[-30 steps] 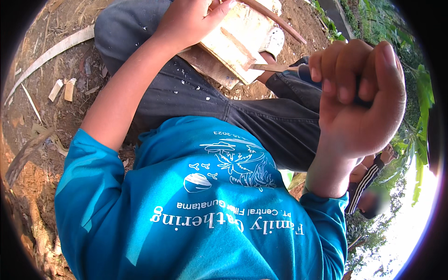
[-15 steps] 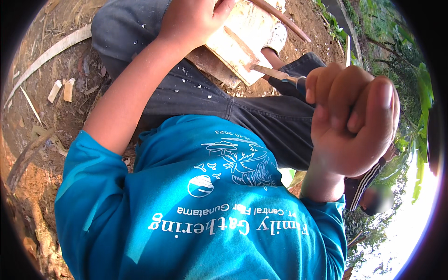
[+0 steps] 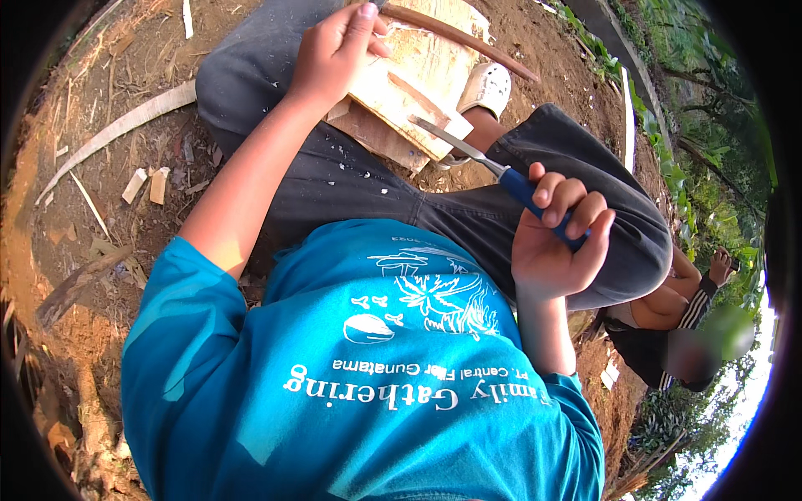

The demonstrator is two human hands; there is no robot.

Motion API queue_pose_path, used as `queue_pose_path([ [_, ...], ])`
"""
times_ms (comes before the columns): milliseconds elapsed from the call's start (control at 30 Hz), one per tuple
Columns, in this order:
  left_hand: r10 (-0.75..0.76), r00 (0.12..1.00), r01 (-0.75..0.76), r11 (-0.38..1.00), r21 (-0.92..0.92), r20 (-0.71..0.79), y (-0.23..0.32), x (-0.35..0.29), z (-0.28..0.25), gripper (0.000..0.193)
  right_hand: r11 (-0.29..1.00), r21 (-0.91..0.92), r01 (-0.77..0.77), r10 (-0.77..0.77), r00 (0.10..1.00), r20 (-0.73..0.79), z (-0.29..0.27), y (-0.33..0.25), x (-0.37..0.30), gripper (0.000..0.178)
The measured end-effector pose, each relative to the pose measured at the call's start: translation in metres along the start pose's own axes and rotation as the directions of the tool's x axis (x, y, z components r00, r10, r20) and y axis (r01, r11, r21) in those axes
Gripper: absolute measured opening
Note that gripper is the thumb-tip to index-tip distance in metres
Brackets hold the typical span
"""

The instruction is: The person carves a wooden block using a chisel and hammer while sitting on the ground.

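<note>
My right hand (image 3: 561, 219) is closed around the blue handle of a chisel (image 3: 520, 190), its metal blade slanting up and left. The blade tip lies at the lower end of a narrow reddish groove in a pale wooden board (image 3: 455, 67), near the board's corner. At the board's left side, my left hand (image 3: 334, 57) has its fingers curled in at the end of a brown wooden stick (image 3: 468, 37), which reaches rightward above the board; the grip itself is partly hidden. Another rough wooden piece (image 3: 384, 138) sits under the board, against my legs.
Two short pale wood offcuts (image 3: 146, 186), a long curved strip (image 3: 125, 134) and shavings lie on the bare earth at left. A light-coloured clog (image 3: 487, 90) is beside the board. Another person (image 3: 668, 330) sits at the right, near green plants and a low concrete edge (image 3: 610, 29).
My right hand has lowered and moved left, bringing the blue chisel handle into fuller view. My left hand and the stick have shifted left. The view has moved slightly, showing more of the seated person.
</note>
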State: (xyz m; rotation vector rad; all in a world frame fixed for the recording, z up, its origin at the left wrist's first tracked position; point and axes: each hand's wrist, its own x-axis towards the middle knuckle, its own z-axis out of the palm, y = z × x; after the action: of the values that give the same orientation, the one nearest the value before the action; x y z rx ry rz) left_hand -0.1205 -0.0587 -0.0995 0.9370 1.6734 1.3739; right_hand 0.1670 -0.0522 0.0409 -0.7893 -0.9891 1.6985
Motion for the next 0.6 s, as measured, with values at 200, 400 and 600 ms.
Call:
queue_pose_path([
  [200,-0.001,0.997,0.003,1.000,-0.022,0.075,-0.002,0.006,-0.004,0.058,0.993,-0.101,0.064,-0.047,0.986,0.160,0.020,-0.031,0.046,0.045],
  [400,-0.009,1.000,0.009,0.997,0.083,-0.001,0.008,0.003,0.003,0.055,0.935,-0.351,0.044,0.036,0.975,0.218,0.047,-0.042,0.061,0.045],
  [600,0.017,0.999,-0.011,0.992,0.128,-0.050,0.008,0.003,0.008,0.055,0.899,-0.428,0.096,0.035,0.957,0.289,0.054,-0.031,0.063,0.046],
])
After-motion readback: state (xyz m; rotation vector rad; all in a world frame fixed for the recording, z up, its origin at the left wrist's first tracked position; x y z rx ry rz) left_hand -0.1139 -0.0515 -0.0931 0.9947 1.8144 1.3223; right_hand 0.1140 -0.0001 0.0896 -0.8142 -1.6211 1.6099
